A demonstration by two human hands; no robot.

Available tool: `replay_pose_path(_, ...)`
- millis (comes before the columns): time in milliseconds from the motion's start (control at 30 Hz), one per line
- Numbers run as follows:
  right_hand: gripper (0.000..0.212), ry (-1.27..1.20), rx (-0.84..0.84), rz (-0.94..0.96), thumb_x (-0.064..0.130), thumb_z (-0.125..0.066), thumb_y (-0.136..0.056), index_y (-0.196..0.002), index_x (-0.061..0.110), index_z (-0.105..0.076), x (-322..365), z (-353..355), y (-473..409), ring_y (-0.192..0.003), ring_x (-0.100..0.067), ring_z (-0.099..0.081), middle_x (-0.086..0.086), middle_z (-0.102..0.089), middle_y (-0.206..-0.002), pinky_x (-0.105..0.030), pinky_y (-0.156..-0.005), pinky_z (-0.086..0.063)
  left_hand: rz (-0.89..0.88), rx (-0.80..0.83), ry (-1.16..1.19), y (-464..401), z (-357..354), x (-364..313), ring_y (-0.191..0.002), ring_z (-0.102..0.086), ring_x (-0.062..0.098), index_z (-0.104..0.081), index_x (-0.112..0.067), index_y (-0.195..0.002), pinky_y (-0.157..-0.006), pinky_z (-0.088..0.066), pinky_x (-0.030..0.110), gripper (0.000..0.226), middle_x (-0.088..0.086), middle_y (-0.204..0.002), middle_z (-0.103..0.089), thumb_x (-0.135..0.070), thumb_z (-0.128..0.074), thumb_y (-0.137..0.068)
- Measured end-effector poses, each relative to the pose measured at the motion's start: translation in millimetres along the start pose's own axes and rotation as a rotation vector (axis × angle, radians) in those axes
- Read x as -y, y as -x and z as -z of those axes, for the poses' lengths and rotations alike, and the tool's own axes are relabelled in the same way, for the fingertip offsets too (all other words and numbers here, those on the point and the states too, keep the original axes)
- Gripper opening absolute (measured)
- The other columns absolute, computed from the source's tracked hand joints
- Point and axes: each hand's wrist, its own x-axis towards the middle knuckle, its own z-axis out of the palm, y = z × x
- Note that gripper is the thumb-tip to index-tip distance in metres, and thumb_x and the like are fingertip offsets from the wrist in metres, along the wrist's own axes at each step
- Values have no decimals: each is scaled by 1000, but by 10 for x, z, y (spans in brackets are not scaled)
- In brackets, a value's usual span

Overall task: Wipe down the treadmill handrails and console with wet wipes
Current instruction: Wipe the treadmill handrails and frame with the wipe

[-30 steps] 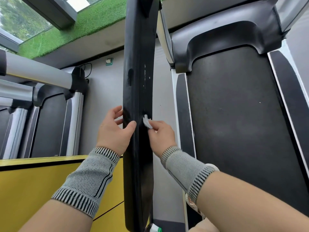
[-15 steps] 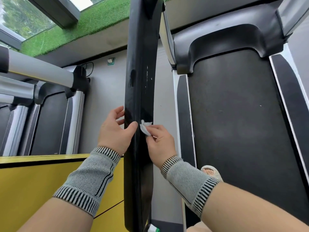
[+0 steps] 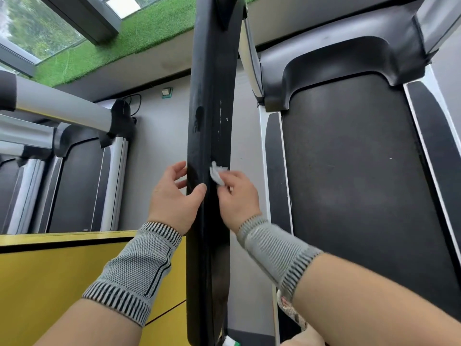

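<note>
Seen from above, looking down along a treadmill. At far left stand neighbouring treadmills [image 3: 74, 171] with silver uprights, and below them a yellow panel [image 3: 62, 283]. Next, the left hand [image 3: 174, 198], a grey knitted wrist sleeve behind it, steadies the black handrail [image 3: 212, 96]: its thumb lies across the rail's top face while the fingers reach loosely round the left edge. The handrail runs straight up the middle of the view and carries white flecks further along. Just right of the thumb, the right hand [image 3: 237, 196] pinches a small crumpled wet wipe [image 3: 217, 172] against the rail's top surface. At right lies the dark treadmill belt [image 3: 349, 196]. To wipe well, it seems best to spread the wipe flatter, press firmly and draw long strokes toward the flecks, holding the rail steady.
</note>
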Motion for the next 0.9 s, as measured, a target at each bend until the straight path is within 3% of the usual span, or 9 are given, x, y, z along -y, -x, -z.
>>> replay_pose_path(100, 33, -10, -40, 14, 12, -47, -96, -125, 17, -62, 137, 21, -281, -110, -11, -52, 2, -57, -121, -14, -94, -37, -1, -5, 0, 2, -2, 4, -115, -55, 10, -42, -18, -139, -98, -49, 35, 61, -5, -132, -54, -20, -70, -84)
replay_pose_path(200, 34, -3, 30, -13, 13, -46, -97, -128, 19, -59, -8, 23, 8, -104, -4, -49, 10, -52, -115, -10, -92, -39, -4, -11, -10, 5, -6, 14, -116, -55, 10, -43, -18, -138, -97, -48, 31, 60, -4, -132, -54, -20, -70, -84)
replay_pose_path(300, 33, -37, 55, -14, 12, -48, -96, -126, 19, -60, -134, 6, 266, -104, -2, -50, 11, -53, -115, -20, -99, -44, -4, -7, -19, -7, -1, 8, -116, -55, 11, -42, -20, -139, -98, -48, 34, 61, -5, -132, -54, -21, -70, -84)
replay_pose_path(400, 33, 0, 15, -3, 12, -47, -96, -126, 17, -60, 15, 20, -95, -105, -3, -49, 5, -55, -120, -13, -95, -37, 20, -4, 14, -65, 7, -11, -111, -57, 12, -40, -21, -138, -96, -51, 42, 63, -5, -125, -56, -21, -71, -83)
replay_pose_path(533, 34, -10, -22, 23, 13, -46, -96, -126, 17, -61, 163, 44, -402, -108, -6, -51, 5, -56, -120, -11, -94, -33, 16, -45, 36, -226, 14, -106, -111, -56, 13, -40, -21, -139, -98, -50, 43, 63, -4, -127, -54, -23, -70, -83)
replay_pose_path(700, 31, -56, 47, -32, 12, -48, -96, -124, 18, -62, -81, 34, 91, -103, -4, -52, 10, -55, -113, -24, -100, -45, 2, -40, 25, -378, -48, -229, -107, -59, 12, -40, -20, -138, -95, -51, 41, 60, -5, -124, -56, -22, -68, -85)
replay_pose_path(900, 33, -32, -15, -6, 13, -46, -96, -124, 18, -62, 186, 72, -532, -106, -6, -50, 5, -57, -119, -12, -93, -34, 40, -80, 18, -378, -47, -228, -104, -60, 9, -44, -20, -136, -96, -50, 39, 52, -11, -114, -57, -16, -61, -87)
